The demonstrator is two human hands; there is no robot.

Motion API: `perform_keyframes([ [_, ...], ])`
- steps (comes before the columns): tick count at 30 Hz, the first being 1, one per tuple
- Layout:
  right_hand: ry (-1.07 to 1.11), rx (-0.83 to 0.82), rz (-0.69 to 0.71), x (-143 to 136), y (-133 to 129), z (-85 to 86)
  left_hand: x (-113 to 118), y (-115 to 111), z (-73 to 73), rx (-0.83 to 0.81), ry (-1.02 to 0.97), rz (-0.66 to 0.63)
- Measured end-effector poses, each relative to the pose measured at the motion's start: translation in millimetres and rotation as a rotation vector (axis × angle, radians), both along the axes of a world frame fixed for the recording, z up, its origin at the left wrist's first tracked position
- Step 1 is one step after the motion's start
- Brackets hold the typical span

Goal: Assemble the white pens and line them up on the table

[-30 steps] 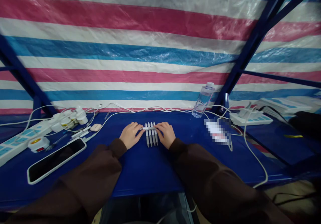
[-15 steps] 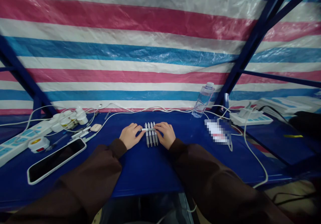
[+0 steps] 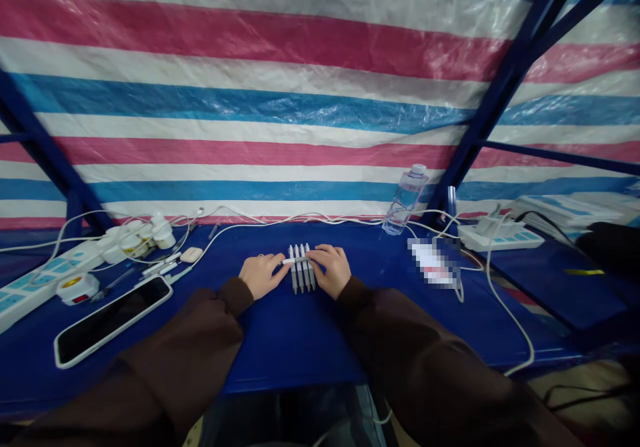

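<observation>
Several white-and-grey pens (image 3: 301, 277) lie side by side on the blue table (image 3: 295, 347), their dark tips toward me. Crosswise over their upper part is one more pen (image 3: 296, 260), its white end to the left and grey end to the right. My left hand (image 3: 261, 275) pinches the white end between thumb and fingers. At the grey end, my right hand (image 3: 331, 270) pinches it the same way. Whether the crosswise pen rests on the row or hovers just above it, I cannot tell.
To the left are a phone (image 3: 114, 320), a power strip (image 3: 55, 277) with chargers, and a beige case (image 3: 192, 254). A water bottle (image 3: 404, 200) stands back right, near a blurred-out packet (image 3: 434, 262) and another power strip (image 3: 500, 235). White cables run along the back.
The left, white end of the crosswise pen has dipped slightly toward me, with my left hand shifting a little. The row of pens and my right hand look almost unmoved.
</observation>
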State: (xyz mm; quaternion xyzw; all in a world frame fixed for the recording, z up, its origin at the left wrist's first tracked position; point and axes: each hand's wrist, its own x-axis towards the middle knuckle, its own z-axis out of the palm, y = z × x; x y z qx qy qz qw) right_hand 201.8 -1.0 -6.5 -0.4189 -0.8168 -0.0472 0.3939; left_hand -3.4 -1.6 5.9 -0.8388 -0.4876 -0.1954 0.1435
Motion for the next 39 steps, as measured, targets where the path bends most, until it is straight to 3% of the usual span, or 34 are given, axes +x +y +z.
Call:
perform_keyframes([
  [18, -0.167, 0.037, 0.013, 2, -2, 3.2, -2, 2, -1.0, -0.024, 0.112, -0.016],
  [25, -0.108, -0.008, -0.037, -1, -6, 9.5, -2, 2, 0.3, -0.025, 0.091, -0.032],
  [32, -0.161, -0.002, 0.022, -2, -6, 8.9, -3, 2, 0.3, -0.013, 0.1, -0.029],
  [39, -0.072, -0.039, 0.04, -2, -5, 8.7, -2, 1, -0.5, -0.018, 0.084, -0.041],
])
